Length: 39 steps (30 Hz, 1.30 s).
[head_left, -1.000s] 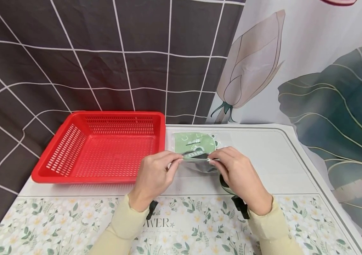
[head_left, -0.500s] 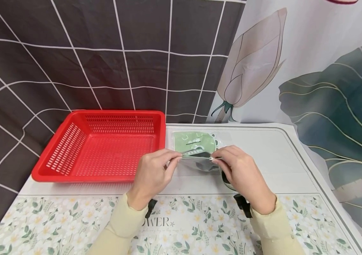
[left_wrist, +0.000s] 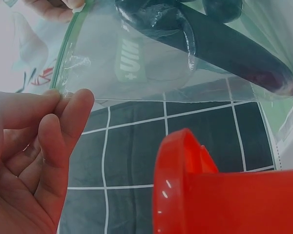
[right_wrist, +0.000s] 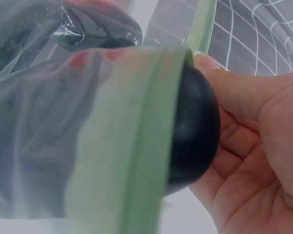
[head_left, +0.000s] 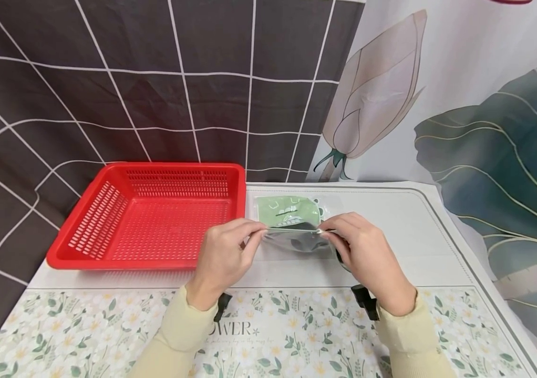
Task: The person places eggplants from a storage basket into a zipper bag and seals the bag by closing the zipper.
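Note:
A clear zip bag [head_left: 289,210] with a green cartoon print is held up between the two hands, its green zip strip [left_wrist: 67,48] facing the person. My left hand [head_left: 225,255] pinches the strip's left end between thumb and fingers. At the right part of the strip, my right hand [head_left: 368,257] pinches a small white slider [head_left: 319,231]. Inside the bag lies a long dark eggplant [left_wrist: 234,56] with a purplish end, and another dark piece [left_wrist: 223,9] beside it. Close to the right fingers, a rounded black end [right_wrist: 198,131] shows past a green strip in the right wrist view.
To the left stands a red perforated plastic basket [head_left: 169,226], its rim near the left hand. The white table has a floral mat [head_left: 268,331] along its front. A dark grid-patterned curtain [head_left: 212,100] and a flower-print curtain [head_left: 382,94] hang behind.
My right hand has slid to the right along the zip strip with the slider, and my left hand has shifted slightly left. The strip between them is longer.

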{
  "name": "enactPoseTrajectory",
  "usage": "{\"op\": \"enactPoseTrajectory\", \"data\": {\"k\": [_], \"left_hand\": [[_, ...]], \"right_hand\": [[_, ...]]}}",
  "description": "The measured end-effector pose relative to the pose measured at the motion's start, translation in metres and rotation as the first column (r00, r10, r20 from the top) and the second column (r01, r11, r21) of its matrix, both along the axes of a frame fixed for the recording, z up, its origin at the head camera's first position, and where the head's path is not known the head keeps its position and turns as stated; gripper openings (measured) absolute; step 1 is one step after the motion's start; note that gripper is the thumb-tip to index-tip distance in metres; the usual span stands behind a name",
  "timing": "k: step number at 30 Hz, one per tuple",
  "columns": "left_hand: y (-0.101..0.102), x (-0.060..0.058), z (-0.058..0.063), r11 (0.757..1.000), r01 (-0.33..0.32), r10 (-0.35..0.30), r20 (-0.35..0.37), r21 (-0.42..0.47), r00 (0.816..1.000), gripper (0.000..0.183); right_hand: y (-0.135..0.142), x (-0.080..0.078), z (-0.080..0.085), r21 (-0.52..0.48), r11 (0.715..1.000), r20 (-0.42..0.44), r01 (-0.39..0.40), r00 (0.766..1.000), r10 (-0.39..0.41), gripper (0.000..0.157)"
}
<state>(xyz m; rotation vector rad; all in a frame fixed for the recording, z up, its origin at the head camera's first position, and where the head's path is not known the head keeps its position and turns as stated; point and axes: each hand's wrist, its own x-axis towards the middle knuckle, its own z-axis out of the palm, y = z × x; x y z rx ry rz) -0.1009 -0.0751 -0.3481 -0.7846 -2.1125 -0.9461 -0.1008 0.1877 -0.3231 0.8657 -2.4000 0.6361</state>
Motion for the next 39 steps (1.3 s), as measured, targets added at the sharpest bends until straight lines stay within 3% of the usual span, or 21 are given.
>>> {"op": "enactPoseTrajectory", "data": {"k": [39], "left_hand": [[-0.0055, -0.0007, 0.0039, 0.999, -0.04, 0.039, 0.024, 0.01, 0.999, 0.011]], "right_hand": [[0.0066, -0.0002, 0.006, 0.007, 0.991, -0.08, 0.133, 0.988, -0.132, 0.013]]}}
